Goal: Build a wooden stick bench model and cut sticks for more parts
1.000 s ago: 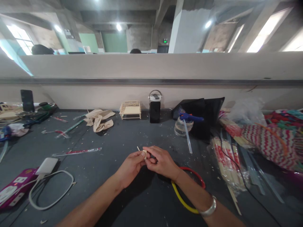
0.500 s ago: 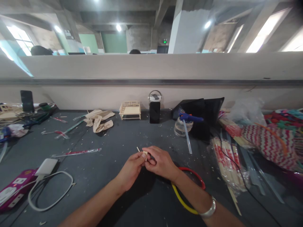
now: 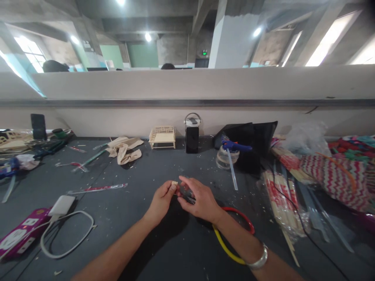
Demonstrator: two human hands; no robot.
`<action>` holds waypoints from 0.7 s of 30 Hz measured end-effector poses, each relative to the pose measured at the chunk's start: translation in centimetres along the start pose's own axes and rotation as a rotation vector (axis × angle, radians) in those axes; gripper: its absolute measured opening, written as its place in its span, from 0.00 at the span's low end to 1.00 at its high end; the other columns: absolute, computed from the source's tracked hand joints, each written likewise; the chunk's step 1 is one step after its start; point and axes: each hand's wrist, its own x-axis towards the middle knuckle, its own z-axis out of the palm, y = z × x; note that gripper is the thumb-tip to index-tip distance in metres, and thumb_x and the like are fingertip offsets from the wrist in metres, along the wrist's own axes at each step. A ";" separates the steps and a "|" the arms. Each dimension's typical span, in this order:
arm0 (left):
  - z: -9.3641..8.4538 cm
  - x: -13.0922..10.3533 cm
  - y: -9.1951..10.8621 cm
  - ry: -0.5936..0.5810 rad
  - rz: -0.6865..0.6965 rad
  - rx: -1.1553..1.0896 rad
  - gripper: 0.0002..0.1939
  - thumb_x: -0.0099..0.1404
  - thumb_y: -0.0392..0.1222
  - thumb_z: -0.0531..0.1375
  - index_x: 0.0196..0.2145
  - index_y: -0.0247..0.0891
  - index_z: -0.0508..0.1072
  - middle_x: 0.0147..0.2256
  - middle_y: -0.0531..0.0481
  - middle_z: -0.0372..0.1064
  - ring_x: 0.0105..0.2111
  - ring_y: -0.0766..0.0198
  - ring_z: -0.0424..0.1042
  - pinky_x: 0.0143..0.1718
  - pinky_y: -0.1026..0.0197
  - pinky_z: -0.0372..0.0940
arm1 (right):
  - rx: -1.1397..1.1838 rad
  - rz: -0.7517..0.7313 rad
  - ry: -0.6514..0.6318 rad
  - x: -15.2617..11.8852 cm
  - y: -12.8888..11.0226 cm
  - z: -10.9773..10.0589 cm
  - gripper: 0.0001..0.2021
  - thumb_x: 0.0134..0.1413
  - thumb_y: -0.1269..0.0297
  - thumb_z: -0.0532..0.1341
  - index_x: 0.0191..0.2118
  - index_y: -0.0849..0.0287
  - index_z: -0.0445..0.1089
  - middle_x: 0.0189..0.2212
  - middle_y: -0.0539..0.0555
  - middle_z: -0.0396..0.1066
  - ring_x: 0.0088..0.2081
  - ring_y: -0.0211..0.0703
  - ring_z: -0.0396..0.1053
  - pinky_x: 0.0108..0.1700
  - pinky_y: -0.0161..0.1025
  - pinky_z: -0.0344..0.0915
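Near the middle of the table, my left hand pinches a small piece of pale wooden sticks between thumb and fingers. Most of that piece is covered by the fingertips. Just to its right is my right hand, its thumb and index finger apart and curved toward the piece. I make out nothing held in it, though its inner fingers are partly hidden. Beneath the right forearm lie a curved red piece and a curved yellow piece, partly covered by the arm.
A small wooden model bench and an upright phone stand at the back. A blue glue gun rests on a clear jar. Bagged wooden sticks lie right; a purple power strip and white cable lie left.
My right hand has opened its fingers and drawn slightly away from the wooden piece. My left hand has shifted a little left and up with it. The view has turned slightly.
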 end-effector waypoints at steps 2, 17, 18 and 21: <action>-0.7 0.5 -0.7 0.029 0.045 0.206 0.14 0.67 0.47 0.50 0.29 0.38 0.67 0.26 0.53 0.65 0.29 0.65 0.64 0.34 0.63 0.57 | -0.021 0.018 0.039 0.0 0.2 0.2 0.24 0.52 0.65 0.59 0.56 0.55 0.59 0.42 0.55 0.71 0.43 0.44 0.69 0.40 0.38 0.68; -0.9 -0.2 1.1 -0.033 0.232 0.168 0.10 0.69 0.43 0.49 0.36 0.39 0.68 0.26 0.56 0.65 0.25 0.70 0.65 0.34 0.66 0.61 | 0.090 -0.058 0.201 0.1 -0.1 0.0 0.10 0.60 0.66 0.56 0.46 0.56 0.70 0.37 0.54 0.72 0.38 0.40 0.69 0.42 0.37 0.66; -0.8 -0.3 1.1 -0.050 0.238 0.168 0.09 0.68 0.42 0.50 0.36 0.39 0.68 0.25 0.56 0.65 0.25 0.70 0.65 0.33 0.67 0.61 | 0.143 -0.057 0.202 0.0 -0.4 -0.1 0.10 0.60 0.65 0.57 0.46 0.55 0.70 0.37 0.53 0.72 0.36 0.38 0.69 0.39 0.35 0.67; -0.8 -0.5 1.0 -0.091 0.274 0.183 0.09 0.68 0.41 0.51 0.37 0.39 0.70 0.26 0.56 0.65 0.24 0.71 0.65 0.31 0.68 0.61 | 0.251 -0.052 0.205 0.0 -0.9 -0.3 0.10 0.58 0.64 0.59 0.46 0.54 0.70 0.35 0.52 0.71 0.33 0.36 0.68 0.35 0.33 0.66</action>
